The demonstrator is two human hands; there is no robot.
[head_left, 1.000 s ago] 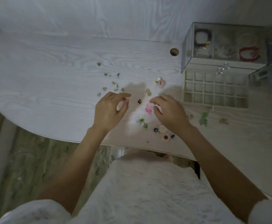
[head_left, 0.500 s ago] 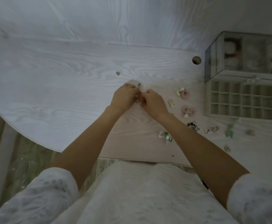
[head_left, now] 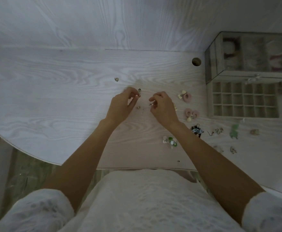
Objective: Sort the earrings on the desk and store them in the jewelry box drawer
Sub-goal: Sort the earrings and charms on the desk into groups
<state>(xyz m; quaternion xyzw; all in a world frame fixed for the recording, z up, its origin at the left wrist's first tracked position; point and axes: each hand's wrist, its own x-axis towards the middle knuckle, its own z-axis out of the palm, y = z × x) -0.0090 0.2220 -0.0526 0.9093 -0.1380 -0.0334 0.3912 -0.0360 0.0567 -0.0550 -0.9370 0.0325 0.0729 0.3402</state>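
Hands apart, left hand (head_left: 121, 104) and right hand (head_left: 162, 106) each pinching a small earring (head_left: 138, 95).

Desk (head_left: 53, 97) w/ earrings (head_left: 169, 140) scattered centre-right, jewelry box (head_left: 252, 56) far right, open drawer (head_left: 244, 101) in front.

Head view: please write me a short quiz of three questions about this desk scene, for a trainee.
1. True or false: the drawer of the jewelry box is pulled out.
2. What does the left hand pinch?
A. a small earring
B. a pen
C. a coin
3. On which side of the right hand do the pink earrings lie: the drawer side or the left hand side?

Key: 1 true; 2 A; 3 the drawer side.
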